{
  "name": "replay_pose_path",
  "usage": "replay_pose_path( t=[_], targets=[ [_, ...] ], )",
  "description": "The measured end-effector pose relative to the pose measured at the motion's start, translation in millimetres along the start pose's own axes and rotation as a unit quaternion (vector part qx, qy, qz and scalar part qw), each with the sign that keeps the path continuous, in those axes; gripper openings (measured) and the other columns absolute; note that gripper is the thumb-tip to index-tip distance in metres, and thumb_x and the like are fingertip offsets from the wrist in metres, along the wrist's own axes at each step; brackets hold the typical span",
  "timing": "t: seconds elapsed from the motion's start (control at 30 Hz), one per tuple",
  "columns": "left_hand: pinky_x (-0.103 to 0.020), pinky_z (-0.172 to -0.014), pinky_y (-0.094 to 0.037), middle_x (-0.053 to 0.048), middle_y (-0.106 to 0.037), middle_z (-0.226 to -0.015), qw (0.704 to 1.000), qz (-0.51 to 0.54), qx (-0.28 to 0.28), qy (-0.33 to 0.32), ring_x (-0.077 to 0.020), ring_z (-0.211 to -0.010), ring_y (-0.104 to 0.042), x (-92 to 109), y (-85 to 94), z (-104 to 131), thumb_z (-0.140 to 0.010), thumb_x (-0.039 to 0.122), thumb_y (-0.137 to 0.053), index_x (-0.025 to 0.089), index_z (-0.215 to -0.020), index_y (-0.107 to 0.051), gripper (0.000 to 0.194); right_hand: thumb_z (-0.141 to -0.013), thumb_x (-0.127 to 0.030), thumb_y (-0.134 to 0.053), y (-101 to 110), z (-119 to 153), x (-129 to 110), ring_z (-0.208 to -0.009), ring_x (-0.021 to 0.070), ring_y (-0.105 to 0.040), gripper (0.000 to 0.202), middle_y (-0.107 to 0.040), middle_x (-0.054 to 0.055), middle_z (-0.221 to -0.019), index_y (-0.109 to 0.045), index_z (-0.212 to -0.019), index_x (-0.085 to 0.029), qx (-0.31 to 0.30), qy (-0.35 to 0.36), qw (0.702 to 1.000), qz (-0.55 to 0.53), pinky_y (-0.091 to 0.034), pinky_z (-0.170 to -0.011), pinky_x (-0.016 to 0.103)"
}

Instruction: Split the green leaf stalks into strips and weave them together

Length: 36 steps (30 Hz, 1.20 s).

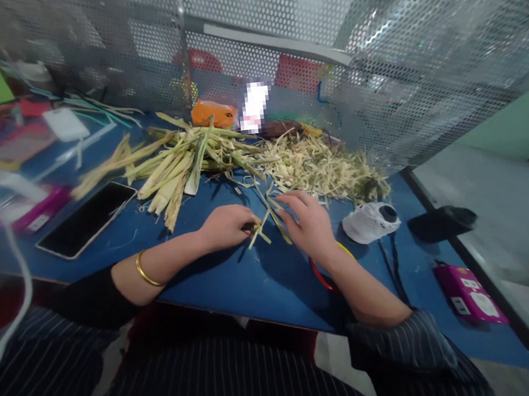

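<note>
My left hand (230,225) is closed in a pinch on a small piece of crossed pale-green leaf strips (259,230), low over the blue table. Several strip ends stick out past the fingertips. To its right, my right hand (310,223) has thumb and fingers apart, the fingertips beside a long narrow leaf strip (277,220). Whether they touch this strip is hard to see. Behind both hands lie a bundle of long dried leaves (180,163) and a heap of shredded strips (320,160).
A phone (88,219) lies at the left. Scissors with red and yellow handles (320,274) sit partly under my right forearm. Rightward are a white-wrapped item (370,222), a black cylindrical item (442,223) and a purple box (471,295). A perforated metal screen (265,28) stands behind the table (235,283).
</note>
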<state>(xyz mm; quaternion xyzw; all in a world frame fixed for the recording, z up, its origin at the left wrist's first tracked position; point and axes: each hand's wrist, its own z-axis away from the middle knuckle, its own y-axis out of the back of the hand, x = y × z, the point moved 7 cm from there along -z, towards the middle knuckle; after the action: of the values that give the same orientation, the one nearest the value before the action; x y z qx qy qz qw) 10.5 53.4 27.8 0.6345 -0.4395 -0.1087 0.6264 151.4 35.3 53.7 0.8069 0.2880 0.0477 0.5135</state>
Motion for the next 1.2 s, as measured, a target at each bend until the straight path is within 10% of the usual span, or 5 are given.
replay_pose_path(
  t=[0.23,0.43,0.73,0.93,1.2],
  targets=[
    [-0.032,-0.088,-0.048,-0.005,-0.074,-0.107,0.998,0.009,0.006,0.069,-0.0217,-0.099,-0.067,-34.0,44.1,6.7,-0.079,0.016,-0.053,0.02,-0.104,-0.074,0.033,-0.094,-0.041,-0.048,-14.1,5.7,-33.5,-0.117,0.0276,-0.057,0.04,-0.068,0.013,-0.117,-0.056,-0.123,-0.014,-0.075,0.142,0.986,-0.038,-0.041,-0.102,0.047],
    [-0.037,-0.087,-0.045,-0.006,-0.075,-0.102,0.956,-0.084,0.22,0.172,-0.025,-0.098,-0.064,-94.4,105.5,-39.6,-0.082,0.024,-0.055,0.023,-0.098,-0.077,0.028,-0.095,-0.046,-0.043,-4.7,2.5,-19.1,-0.112,0.0267,-0.059,0.042,-0.068,0.013,-0.116,-0.056,-0.121,-0.016,-0.01,0.083,0.995,-0.063,-0.042,-0.098,0.046],
    [-0.034,-0.073,-0.041,-0.007,-0.065,-0.065,0.953,-0.063,0.216,0.205,-0.0247,-0.081,-0.06,-172.4,102.4,-109.6,-0.064,0.022,-0.07,0.019,-0.06,-0.071,0.005,-0.093,-0.041,-0.051,-15.6,4.1,-23.3,-0.114,0.0274,-0.058,0.038,-0.069,0.013,-0.11,-0.061,-0.116,-0.013,-0.041,0.096,0.995,0.002,-0.042,-0.099,0.044],
    [-0.027,-0.065,-0.039,0.003,-0.061,-0.063,0.87,0.312,0.347,0.158,-0.0106,-0.064,-0.05,-159.5,121.4,-85.9,-0.072,0.031,-0.07,0.019,-0.069,-0.062,0.015,-0.092,-0.043,-0.052,-21.0,4.5,-24.5,-0.114,0.0276,-0.058,0.037,-0.069,0.013,-0.111,-0.061,-0.115,-0.014,-0.07,0.093,0.993,0.012,-0.041,-0.1,0.046],
    [-0.024,-0.068,-0.047,0.002,-0.064,-0.07,0.755,0.574,0.283,0.142,-0.0078,-0.065,-0.057,-106.9,110.4,-58.7,-0.085,0.021,-0.063,0.017,-0.079,-0.061,0.007,-0.093,-0.041,-0.051,-13.5,2.9,-22.0,-0.114,0.0272,-0.058,0.036,-0.069,0.013,-0.11,-0.062,-0.115,-0.014,-0.032,0.091,0.995,-0.004,-0.041,-0.1,0.045]
  ],
)
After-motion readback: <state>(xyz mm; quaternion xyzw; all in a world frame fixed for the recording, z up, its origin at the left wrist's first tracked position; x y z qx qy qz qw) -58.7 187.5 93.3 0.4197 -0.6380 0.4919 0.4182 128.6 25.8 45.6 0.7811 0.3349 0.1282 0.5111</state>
